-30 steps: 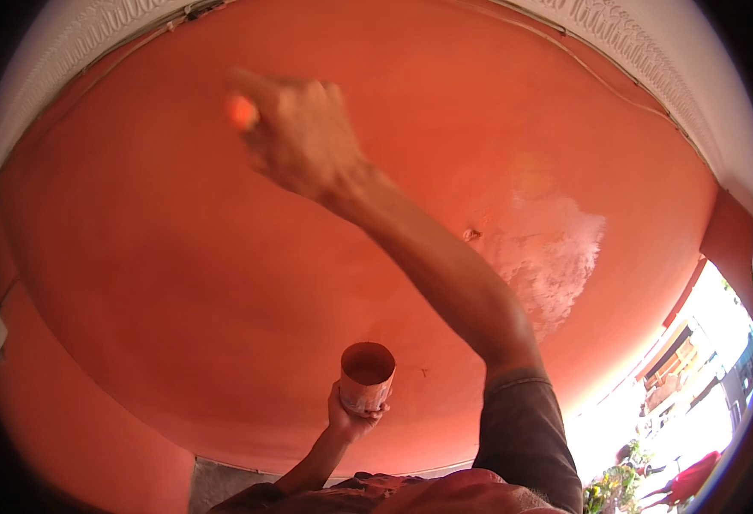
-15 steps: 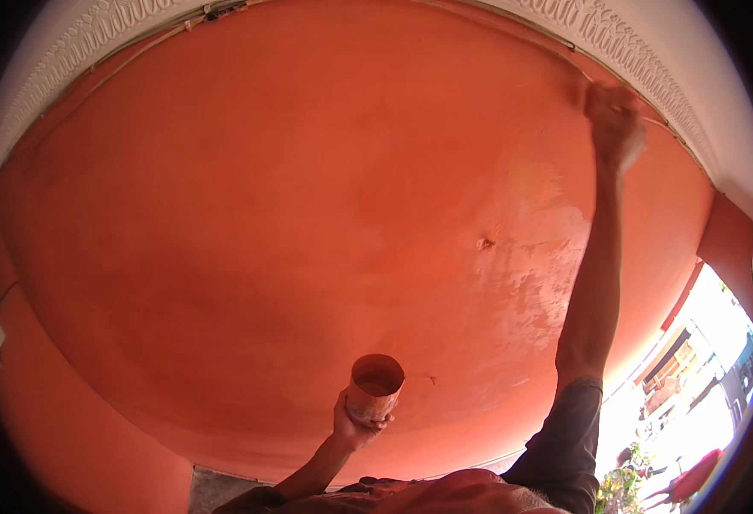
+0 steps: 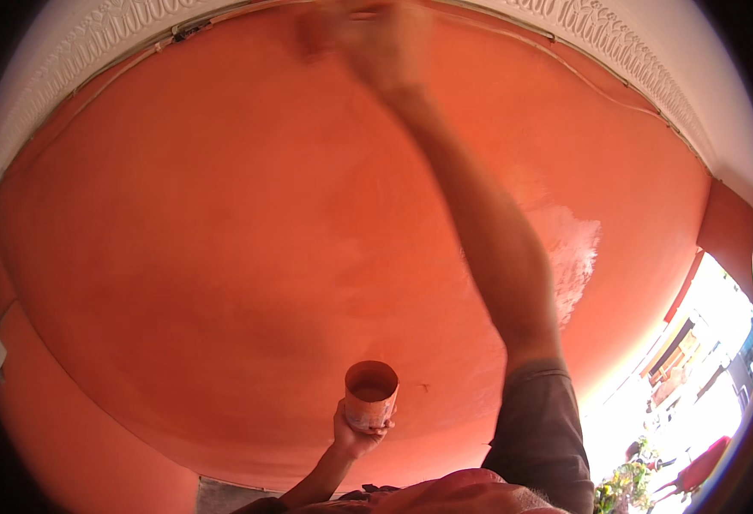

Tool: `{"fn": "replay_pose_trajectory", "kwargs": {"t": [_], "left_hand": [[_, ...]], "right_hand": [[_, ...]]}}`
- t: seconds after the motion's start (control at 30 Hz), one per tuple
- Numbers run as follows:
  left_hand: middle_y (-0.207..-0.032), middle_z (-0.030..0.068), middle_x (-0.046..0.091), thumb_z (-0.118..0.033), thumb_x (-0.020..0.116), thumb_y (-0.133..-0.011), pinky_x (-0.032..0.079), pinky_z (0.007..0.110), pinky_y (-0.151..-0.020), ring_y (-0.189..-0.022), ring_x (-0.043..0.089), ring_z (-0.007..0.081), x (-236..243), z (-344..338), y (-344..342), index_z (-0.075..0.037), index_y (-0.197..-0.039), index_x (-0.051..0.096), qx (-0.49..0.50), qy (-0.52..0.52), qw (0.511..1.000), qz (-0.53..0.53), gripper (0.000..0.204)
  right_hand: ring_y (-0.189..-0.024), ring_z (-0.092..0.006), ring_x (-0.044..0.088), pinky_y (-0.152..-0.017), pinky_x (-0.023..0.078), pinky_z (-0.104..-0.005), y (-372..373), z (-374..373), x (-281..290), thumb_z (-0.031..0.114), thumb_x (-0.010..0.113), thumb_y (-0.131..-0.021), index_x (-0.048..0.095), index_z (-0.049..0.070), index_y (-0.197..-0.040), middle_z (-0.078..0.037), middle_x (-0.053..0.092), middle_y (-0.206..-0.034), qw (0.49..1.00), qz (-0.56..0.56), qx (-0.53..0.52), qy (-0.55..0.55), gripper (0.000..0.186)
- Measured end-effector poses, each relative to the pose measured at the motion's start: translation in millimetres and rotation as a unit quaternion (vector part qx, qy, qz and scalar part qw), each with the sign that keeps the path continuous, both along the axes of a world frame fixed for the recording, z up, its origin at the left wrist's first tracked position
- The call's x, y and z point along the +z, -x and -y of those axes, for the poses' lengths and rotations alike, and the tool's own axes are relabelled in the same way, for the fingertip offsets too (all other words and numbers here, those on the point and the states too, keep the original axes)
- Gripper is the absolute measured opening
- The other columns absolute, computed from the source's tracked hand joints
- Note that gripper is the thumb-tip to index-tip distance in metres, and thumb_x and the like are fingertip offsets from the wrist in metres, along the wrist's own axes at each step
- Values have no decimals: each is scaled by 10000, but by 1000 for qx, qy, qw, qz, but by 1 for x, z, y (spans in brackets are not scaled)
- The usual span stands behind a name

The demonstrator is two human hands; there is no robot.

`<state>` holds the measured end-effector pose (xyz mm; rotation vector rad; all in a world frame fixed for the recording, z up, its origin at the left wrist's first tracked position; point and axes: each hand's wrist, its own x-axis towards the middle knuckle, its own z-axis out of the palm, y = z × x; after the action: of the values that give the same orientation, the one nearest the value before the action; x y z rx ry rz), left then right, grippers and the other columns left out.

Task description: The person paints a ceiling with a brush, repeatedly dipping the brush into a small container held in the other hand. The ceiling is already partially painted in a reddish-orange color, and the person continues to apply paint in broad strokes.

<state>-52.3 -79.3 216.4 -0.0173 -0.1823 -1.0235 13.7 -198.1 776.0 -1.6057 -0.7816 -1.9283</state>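
My left hand (image 3: 355, 437) grips a cylindrical, paint-smeared container (image 3: 370, 403) low in the middle, holding it upright with dark reddish contents inside. My right hand (image 3: 385, 47) is raised at the top of the orange-red wall (image 3: 205, 214), just below the white moulding, its fingers smeared by motion around a reddish thing (image 3: 315, 34) that I cannot make out. A pale, glossy patch (image 3: 578, 248) shows on the wall beside my right forearm, which hides part of it.
Cables (image 3: 128, 64) run beneath the ornate white cornice (image 3: 616, 38). Another wall surface (image 3: 76, 428) adjoins on the left, with grey flooring (image 3: 222, 497) below. A bright opening at the right shows plants (image 3: 621, 484) and a red object (image 3: 702, 463).
My right hand swung from upper left to far upper right, then back to top centre, higher than at first. My left hand and container are slightly lower than a second ago.
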Motion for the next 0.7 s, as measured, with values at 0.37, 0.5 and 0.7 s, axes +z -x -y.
{"fn": "replay_pose_trajectory", "kwargs": {"t": [0.37,0.5,0.7], "left_hand": [[-1185,189,564,-591,459,-891,539,310,-621,-918,600,324,5,0,0,-62,-1383,475,18,-25,999,24,722],[-1168,187,562,-595,476,-880,527,296,-615,-898,586,312,8,0,4,-64,-1370,486,33,-40,999,8,723],[-1181,187,535,-580,528,-863,507,281,-606,-903,559,298,8,0,2,-64,-1367,476,29,-37,999,7,724]], "right_hand": [[-798,-313,713,-700,547,-410,85,229,-11,490,656,-889,743,115,-901,-123,744,-865,856,15,-466,-224,385],[-745,-279,707,-569,542,-423,32,122,-17,125,594,-880,735,227,-1098,-98,737,-903,905,83,-415,36,279],[-714,-354,697,-561,519,-451,23,-35,-3,193,603,-897,704,98,-987,-147,716,-799,985,112,-65,116,165]]}}
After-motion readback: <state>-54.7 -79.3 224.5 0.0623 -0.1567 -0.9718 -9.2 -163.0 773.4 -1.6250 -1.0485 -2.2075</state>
